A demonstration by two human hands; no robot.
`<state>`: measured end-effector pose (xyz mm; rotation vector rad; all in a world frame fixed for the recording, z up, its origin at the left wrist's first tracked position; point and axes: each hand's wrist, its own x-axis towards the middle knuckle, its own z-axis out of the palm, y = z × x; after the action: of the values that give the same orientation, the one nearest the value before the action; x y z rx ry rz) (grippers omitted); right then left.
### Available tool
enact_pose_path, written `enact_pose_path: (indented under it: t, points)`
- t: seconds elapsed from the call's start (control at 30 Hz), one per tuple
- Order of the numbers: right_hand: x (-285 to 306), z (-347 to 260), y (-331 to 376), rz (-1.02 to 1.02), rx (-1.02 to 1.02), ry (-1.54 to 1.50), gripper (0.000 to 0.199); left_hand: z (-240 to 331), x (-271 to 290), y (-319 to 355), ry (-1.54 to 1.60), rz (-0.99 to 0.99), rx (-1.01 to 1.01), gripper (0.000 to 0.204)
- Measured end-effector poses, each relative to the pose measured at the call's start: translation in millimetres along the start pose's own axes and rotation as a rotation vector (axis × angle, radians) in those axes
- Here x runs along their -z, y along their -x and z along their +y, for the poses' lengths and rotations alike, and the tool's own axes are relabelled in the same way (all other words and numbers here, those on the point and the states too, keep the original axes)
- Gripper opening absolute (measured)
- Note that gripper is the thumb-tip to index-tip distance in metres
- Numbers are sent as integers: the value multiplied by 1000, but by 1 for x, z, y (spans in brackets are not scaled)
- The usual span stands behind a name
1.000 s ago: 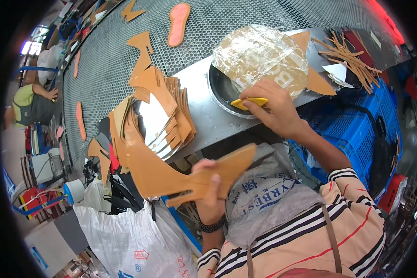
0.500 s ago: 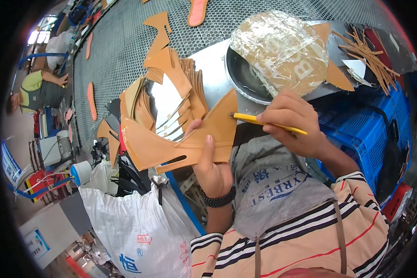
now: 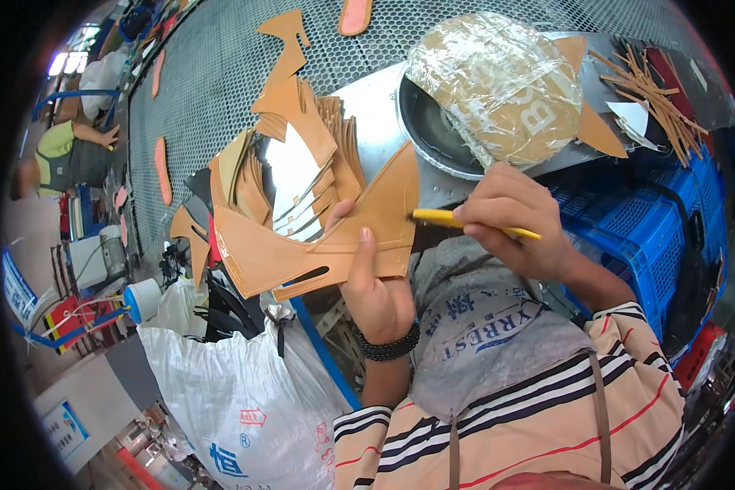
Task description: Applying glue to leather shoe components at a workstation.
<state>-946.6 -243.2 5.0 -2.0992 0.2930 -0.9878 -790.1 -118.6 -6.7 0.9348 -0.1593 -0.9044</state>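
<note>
- Tan leather piece (image 3: 318, 245): flat, angular cutout with a narrow slot (edges look clean), raised above the desk (image 3: 376, 106).
- Left hand (image 3: 376, 286) pinches it, thumb on top.
- Right hand (image 3: 514, 224) grips a yellow pencil (image 3: 465, 222), tip at the piece's right edge.

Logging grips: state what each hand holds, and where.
Left hand pinches the tan cut leather piece at its lower right edge; right hand grips the yellow brush handle near its rear.

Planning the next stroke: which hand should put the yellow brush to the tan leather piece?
Right. The right hand already grips the yellow brush, tip at the edge of the tan leather piece. The left hand is busy pinching that piece up.
</note>
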Motion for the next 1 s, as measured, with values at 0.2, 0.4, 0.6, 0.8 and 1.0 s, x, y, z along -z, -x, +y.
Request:
enact_pose_path:
  t: [0.2, 0.4, 0.6, 0.8, 1.0]
  points:
    - [-19, -5, 11, -59, 81, -175, 19, -5, -7, -3, 35, 49, -1, 31]
    - [-1, 5, 5, -21, -30, -136, 14, -4, -7, 0, 5, 17, 16, 31]
    - [24, 18, -12, 98, -30, 64, 12, -1, 2, 7, -88, -23, -1, 30]
    - [24, 15, -5, 66, -9, 8, 13, -3, 5, 8, -120, -37, -35, 30]
    - [31, 17, -1, 61, -55, -92, 13, -2, 1, 10, -175, -4, -22, 30]
